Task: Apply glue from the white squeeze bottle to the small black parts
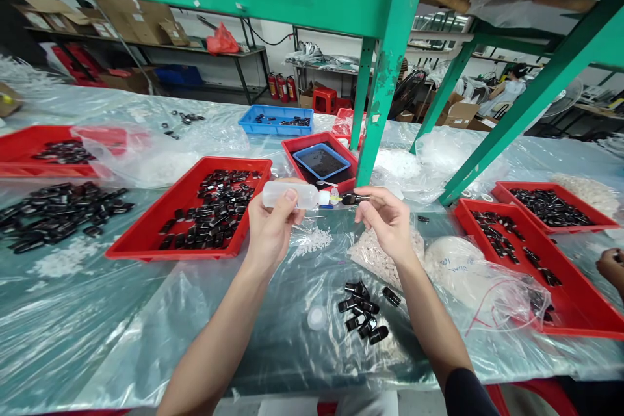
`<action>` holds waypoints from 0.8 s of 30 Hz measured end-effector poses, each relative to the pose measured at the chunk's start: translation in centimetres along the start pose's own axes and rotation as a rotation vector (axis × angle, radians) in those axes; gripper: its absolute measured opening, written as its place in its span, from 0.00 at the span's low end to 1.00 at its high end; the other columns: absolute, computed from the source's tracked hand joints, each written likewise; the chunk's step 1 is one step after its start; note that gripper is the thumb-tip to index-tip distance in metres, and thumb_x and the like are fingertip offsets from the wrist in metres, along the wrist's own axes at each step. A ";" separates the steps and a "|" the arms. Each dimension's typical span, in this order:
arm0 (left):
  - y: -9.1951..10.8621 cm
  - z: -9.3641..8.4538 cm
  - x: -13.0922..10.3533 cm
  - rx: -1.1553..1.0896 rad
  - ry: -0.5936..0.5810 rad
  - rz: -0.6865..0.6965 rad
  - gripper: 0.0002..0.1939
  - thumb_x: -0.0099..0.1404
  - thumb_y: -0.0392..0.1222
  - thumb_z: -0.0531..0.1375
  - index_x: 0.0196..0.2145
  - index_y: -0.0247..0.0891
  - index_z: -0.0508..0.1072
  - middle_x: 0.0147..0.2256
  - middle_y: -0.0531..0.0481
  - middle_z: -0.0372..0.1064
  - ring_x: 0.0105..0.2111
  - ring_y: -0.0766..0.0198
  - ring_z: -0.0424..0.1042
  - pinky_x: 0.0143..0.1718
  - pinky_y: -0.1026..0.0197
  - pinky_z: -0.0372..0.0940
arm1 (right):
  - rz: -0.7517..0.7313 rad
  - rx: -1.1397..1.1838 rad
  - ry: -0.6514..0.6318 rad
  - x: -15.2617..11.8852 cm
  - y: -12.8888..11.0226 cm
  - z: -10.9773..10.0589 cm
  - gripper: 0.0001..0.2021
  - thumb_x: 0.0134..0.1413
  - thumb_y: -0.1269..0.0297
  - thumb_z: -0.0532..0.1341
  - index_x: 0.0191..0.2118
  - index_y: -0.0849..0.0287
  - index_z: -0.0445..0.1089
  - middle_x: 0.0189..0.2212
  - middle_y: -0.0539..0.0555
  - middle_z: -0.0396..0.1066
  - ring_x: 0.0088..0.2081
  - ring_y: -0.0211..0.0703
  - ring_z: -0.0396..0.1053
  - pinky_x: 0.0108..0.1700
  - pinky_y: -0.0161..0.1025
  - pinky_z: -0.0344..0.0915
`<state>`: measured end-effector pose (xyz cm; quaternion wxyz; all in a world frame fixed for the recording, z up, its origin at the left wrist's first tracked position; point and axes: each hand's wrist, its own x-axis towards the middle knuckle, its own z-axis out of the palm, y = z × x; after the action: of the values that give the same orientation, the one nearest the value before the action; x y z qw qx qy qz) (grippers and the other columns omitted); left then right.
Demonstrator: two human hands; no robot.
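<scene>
My left hand (273,224) is wrapped round a translucent white squeeze bottle (277,196), which lies sideways with its nozzle to the right. Between the fingertips of my right hand (387,218) is a small black part (351,199). The bottle's yellowish nozzle tip meets or nearly meets the part; the exact contact is too small to tell. Below my right hand, a loose pile of black parts (361,307) lies on the plastic-covered table (287,338). Small white pieces (312,242) are scattered between my hands.
Red trays (117,248) with black parts stand left and right (592,322). Behind my hands are a blue tray (244,118) and a red tray holding a smaller blue one. Green posts (385,71) rise behind my right hand. Another person's hand (611,268) shows at the right edge.
</scene>
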<state>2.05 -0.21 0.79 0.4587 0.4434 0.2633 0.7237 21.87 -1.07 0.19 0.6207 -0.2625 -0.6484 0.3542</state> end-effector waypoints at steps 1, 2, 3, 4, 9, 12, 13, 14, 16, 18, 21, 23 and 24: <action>0.0 0.0 0.0 0.000 -0.003 0.002 0.19 0.55 0.55 0.75 0.32 0.36 0.83 0.28 0.48 0.74 0.20 0.74 0.61 0.19 0.69 0.55 | -0.003 -0.001 0.001 0.0 0.0 0.0 0.07 0.67 0.62 0.65 0.48 0.53 0.78 0.27 0.48 0.73 0.25 0.36 0.67 0.31 0.37 0.66; 0.1 0.1 0.1 0.001 -0.005 0.004 0.19 0.55 0.55 0.75 0.32 0.36 0.83 0.28 0.48 0.74 0.20 0.74 0.61 0.19 0.69 0.55 | -0.006 -0.002 0.002 0.0 0.0 0.0 0.07 0.67 0.63 0.65 0.48 0.53 0.79 0.27 0.48 0.73 0.25 0.36 0.67 0.31 0.37 0.66; 0.1 0.1 0.1 0.000 -0.007 0.007 0.19 0.55 0.55 0.75 0.32 0.35 0.83 0.28 0.48 0.74 0.20 0.75 0.61 0.18 0.69 0.55 | -0.009 -0.003 0.004 0.0 0.0 0.0 0.07 0.67 0.63 0.65 0.48 0.52 0.79 0.28 0.48 0.74 0.25 0.35 0.67 0.31 0.37 0.66; 0.1 0.2 0.1 -0.001 -0.010 0.010 0.18 0.55 0.55 0.75 0.32 0.36 0.83 0.28 0.48 0.74 0.20 0.75 0.61 0.18 0.69 0.55 | -0.012 -0.005 0.005 0.0 0.0 0.0 0.07 0.67 0.63 0.65 0.48 0.52 0.79 0.28 0.48 0.74 0.25 0.35 0.67 0.31 0.37 0.66; 0.2 0.1 0.2 0.003 -0.028 0.015 0.17 0.56 0.54 0.75 0.32 0.36 0.83 0.27 0.49 0.73 0.19 0.75 0.61 0.18 0.69 0.54 | -0.014 -0.024 0.008 0.0 0.0 0.0 0.07 0.67 0.63 0.65 0.48 0.52 0.79 0.31 0.49 0.76 0.25 0.34 0.67 0.30 0.36 0.66; 0.1 -0.1 0.2 0.023 -0.030 0.021 0.17 0.56 0.54 0.74 0.32 0.36 0.83 0.27 0.49 0.73 0.19 0.74 0.61 0.18 0.69 0.54 | -0.009 -0.039 0.009 0.0 -0.1 0.0 0.07 0.67 0.62 0.65 0.47 0.52 0.79 0.34 0.50 0.77 0.24 0.34 0.66 0.30 0.36 0.66; 0.1 -0.2 0.1 0.030 -0.031 0.025 0.17 0.56 0.54 0.74 0.32 0.36 0.83 0.26 0.49 0.73 0.19 0.74 0.61 0.18 0.69 0.54 | -0.006 -0.046 0.011 0.0 -0.1 0.0 0.07 0.66 0.62 0.65 0.47 0.53 0.79 0.35 0.51 0.77 0.24 0.34 0.66 0.30 0.37 0.66; 0.1 -0.2 0.1 0.036 -0.031 0.028 0.17 0.56 0.54 0.74 0.32 0.36 0.83 0.26 0.49 0.73 0.18 0.74 0.61 0.18 0.69 0.53 | 0.000 -0.054 0.013 0.0 -0.1 0.1 0.08 0.66 0.61 0.65 0.47 0.53 0.79 0.36 0.51 0.77 0.24 0.34 0.66 0.29 0.37 0.66; 0.2 -0.2 0.1 0.038 -0.026 0.032 0.17 0.56 0.54 0.74 0.32 0.36 0.83 0.26 0.49 0.73 0.18 0.74 0.61 0.17 0.69 0.53 | 0.011 -0.066 0.015 -0.1 -0.1 0.1 0.08 0.66 0.60 0.65 0.47 0.53 0.79 0.37 0.52 0.77 0.24 0.34 0.66 0.29 0.37 0.67; 0.2 -0.3 0.1 0.037 -0.020 0.036 0.17 0.56 0.54 0.74 0.32 0.36 0.82 0.26 0.49 0.74 0.19 0.74 0.61 0.17 0.69 0.54 | 0.009 -0.065 0.013 -0.1 -0.1 0.1 0.08 0.65 0.61 0.65 0.47 0.53 0.79 0.38 0.52 0.78 0.24 0.34 0.67 0.29 0.37 0.67; 0.2 -0.3 0.1 0.042 -0.019 0.039 0.17 0.56 0.54 0.74 0.32 0.36 0.82 0.27 0.48 0.74 0.19 0.74 0.61 0.18 0.69 0.54 | -0.007 -0.052 0.004 -0.1 -0.1 0.1 0.08 0.66 0.63 0.64 0.48 0.53 0.79 0.38 0.51 0.78 0.25 0.34 0.67 0.30 0.37 0.68; 0.3 -0.3 0.1 0.047 -0.018 0.040 0.17 0.56 0.54 0.74 0.32 0.35 0.82 0.26 0.48 0.74 0.19 0.73 0.61 0.17 0.69 0.54 | -0.013 -0.047 0.001 -0.1 -0.1 0.1 0.08 0.66 0.64 0.64 0.48 0.53 0.79 0.38 0.51 0.78 0.25 0.33 0.68 0.30 0.36 0.68; 0.3 -0.3 0.1 0.049 -0.015 0.040 0.17 0.56 0.54 0.74 0.32 0.35 0.82 0.26 0.48 0.73 0.19 0.73 0.61 0.17 0.69 0.54 | -0.014 -0.047 0.001 -0.1 -0.1 0.1 0.08 0.66 0.64 0.64 0.48 0.53 0.79 0.38 0.51 0.78 0.25 0.33 0.67 0.30 0.36 0.68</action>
<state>1.64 -0.24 0.91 0.4349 0.4651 0.2687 0.7228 21.80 -1.22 0.27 0.6173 -0.2726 -0.6580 0.3341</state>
